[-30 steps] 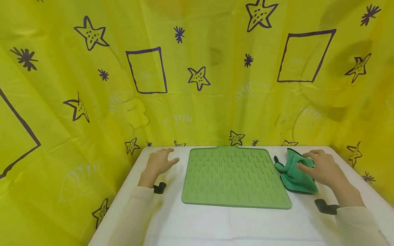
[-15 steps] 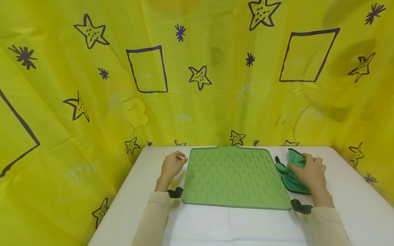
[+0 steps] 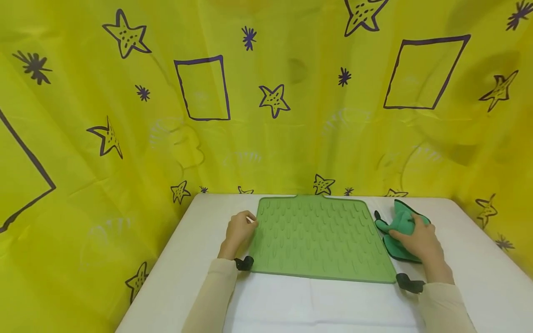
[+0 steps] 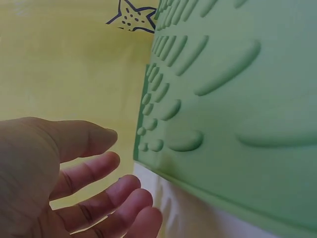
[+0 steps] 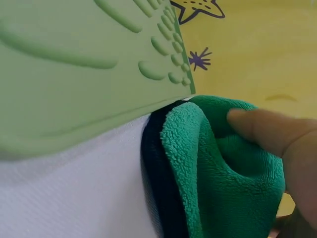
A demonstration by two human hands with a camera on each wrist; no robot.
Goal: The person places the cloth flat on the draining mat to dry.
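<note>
On a white table (image 3: 333, 300), a light-green ridged rectangular mat (image 3: 316, 240), to its right a crumpled green dark-edged plush cloth (image 3: 403, 223) pinched by the right hand (image 3: 421, 241), the left hand (image 3: 240, 230) loosely spread, nearer the mat than a second ago

We find no legible text, label, brand, number or sign in the head view or either wrist view. On the yellow curtain (image 3: 245, 143) across the upper frame, we note only printed starfish (image 3: 274, 100) and rectangular outlines (image 3: 226, 92), pictures without lettering.
</note>
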